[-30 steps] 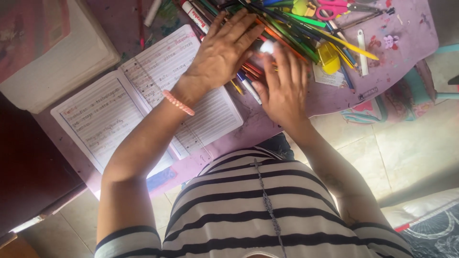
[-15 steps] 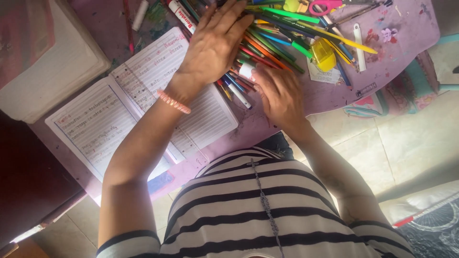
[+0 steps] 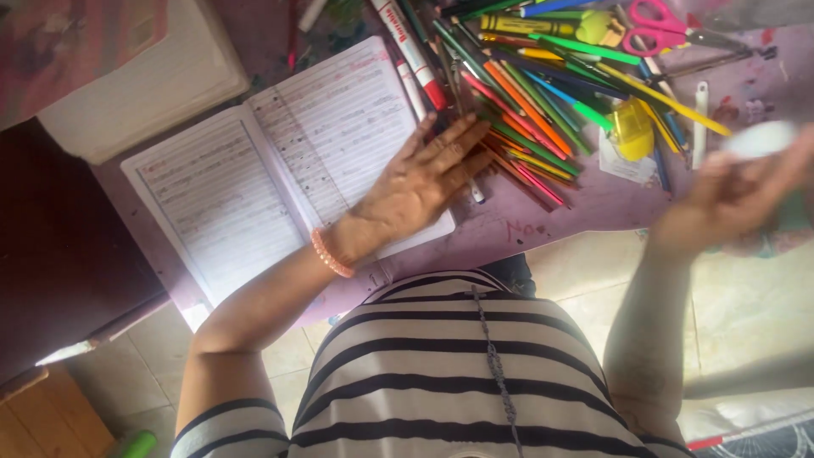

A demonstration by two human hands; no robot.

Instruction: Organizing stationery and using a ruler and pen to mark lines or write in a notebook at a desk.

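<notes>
Fingers [image 3: 454, 140] of the left hand [image 3: 415, 182] lay flat and spread, holding nothing, palm down on the right page of the open lined notebook [image 3: 280, 161], fingertips touching the near edge of the heap of coloured pencils and markers [image 3: 534, 102]. Right hand [image 3: 733, 195] was lifted off the pink bench [image 3: 551, 212], blurred, out over the right edge, fingers pinched on a small white object [image 3: 763, 140]; kind unclear. Yellow sharpener [image 3: 632, 131] sat in the heap on the right, pink-handled scissors [image 3: 657, 25] at the top. White book stack [image 3: 136, 80] lay left of the notebook. Pink bracelet [image 3: 331, 253] on left wrist.
</notes>
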